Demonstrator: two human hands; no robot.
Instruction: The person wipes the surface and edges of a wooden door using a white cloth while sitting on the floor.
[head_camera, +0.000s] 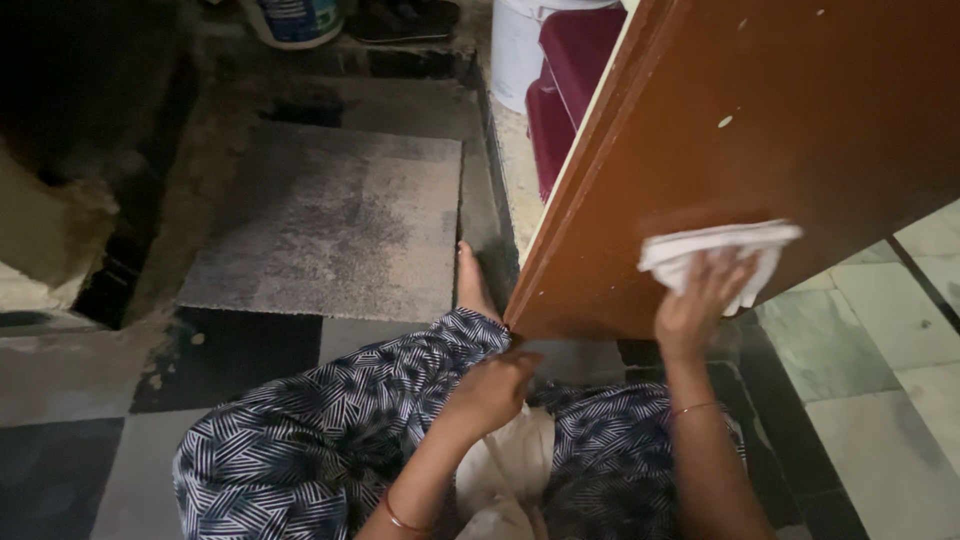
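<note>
We look down from head height at a person crouched on a tiled floor (870, 330), wiping the lower part of a brown wooden door (780, 130). A folded white cloth (720, 252) lies flat against the door's face near its bottom edge; its long axis runs nearly level across the door, tilted slightly upward toward the right, where one end sticks out past the fingers. We see the right hand (700, 300) pressed over the cloth with fingers spread and pointing up, palm toward the door, pinning the cloth to the wood; the forearm rises straight from the bottom of the view and wears a thin bangle at the wrist. The left hand (495, 390) is lower, loosely curled with fingers folded in, at the door's bottom corner and just above the person's knee; we cannot tell whether it grips the door edge. The person wears dark blue trousers (320, 440) with white line patterns, and a bare foot (472, 285) rests beside the door edge. The floor is dim on the left, with dark and grey tiles and a grey mat (330, 220); pale greenish tiles lie on the right. Behind the door stand maroon containers (570, 80) and a white bucket (515, 50).
</note>
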